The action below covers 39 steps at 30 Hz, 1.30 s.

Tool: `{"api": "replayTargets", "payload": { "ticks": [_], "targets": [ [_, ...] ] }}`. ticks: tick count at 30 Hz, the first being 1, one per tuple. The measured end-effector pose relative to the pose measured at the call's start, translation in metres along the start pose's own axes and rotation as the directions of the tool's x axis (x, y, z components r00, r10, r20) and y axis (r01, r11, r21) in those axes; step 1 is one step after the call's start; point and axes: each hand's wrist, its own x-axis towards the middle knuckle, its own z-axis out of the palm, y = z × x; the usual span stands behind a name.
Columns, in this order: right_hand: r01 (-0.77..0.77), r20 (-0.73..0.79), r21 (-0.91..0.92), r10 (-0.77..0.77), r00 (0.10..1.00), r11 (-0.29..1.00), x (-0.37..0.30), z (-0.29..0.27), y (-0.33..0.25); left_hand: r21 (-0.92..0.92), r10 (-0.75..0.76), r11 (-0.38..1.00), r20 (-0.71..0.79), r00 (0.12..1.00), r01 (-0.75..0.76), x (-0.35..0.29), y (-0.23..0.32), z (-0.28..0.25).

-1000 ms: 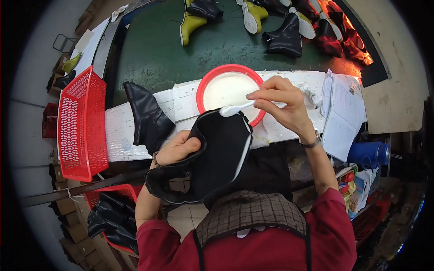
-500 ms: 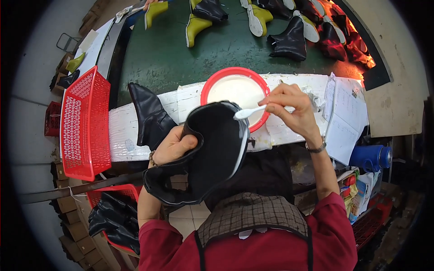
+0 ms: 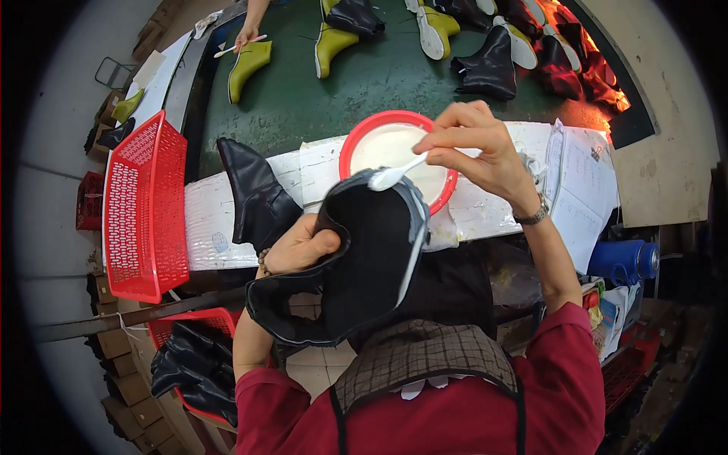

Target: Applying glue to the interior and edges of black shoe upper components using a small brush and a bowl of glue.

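Note:
My left hand [image 3: 302,247] is closed on the edge of a black boot upper [image 3: 368,265], its sole side open toward me. A whitish wet band [image 3: 416,224] runs along the upper's far right edge. Between the fingertips of my right hand [image 3: 485,155] is a white brush, toothbrush-like [image 3: 391,176]; its head touches the upper's far edge. Just beyond stands a red basin [image 3: 346,155] of creamy white liquid [image 3: 388,149], partly covered by the upper and my right hand. Left of the basin, a black boot [image 3: 262,199] lies on the white bench [image 3: 205,221].
On the green belt [image 3: 292,114], a co-worker's hand [image 3: 246,36] with a slim brush is at a yellow-green boot [image 3: 249,70]. More boots lie farther right under a red glow. A red basket [image 3: 144,220] stands left; papers [image 3: 580,193] and a blue bottle [image 3: 623,262] are right.
My right hand has moved the brush left along the upper's far edge, and the whitish band there is longer. The co-worker's hand and yellow-green boot have come further into view.

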Motion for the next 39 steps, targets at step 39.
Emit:
{"api": "replayTargets", "payload": {
  "ticks": [39],
  "targets": [
    [-0.576, -0.251, -0.143, 0.534, 0.808, 0.805, -0.056, 0.02, 0.001, 0.791, 0.706, 0.545, -0.255, 0.66, -0.277, -0.012, -0.024, -0.008]
  ]
}}
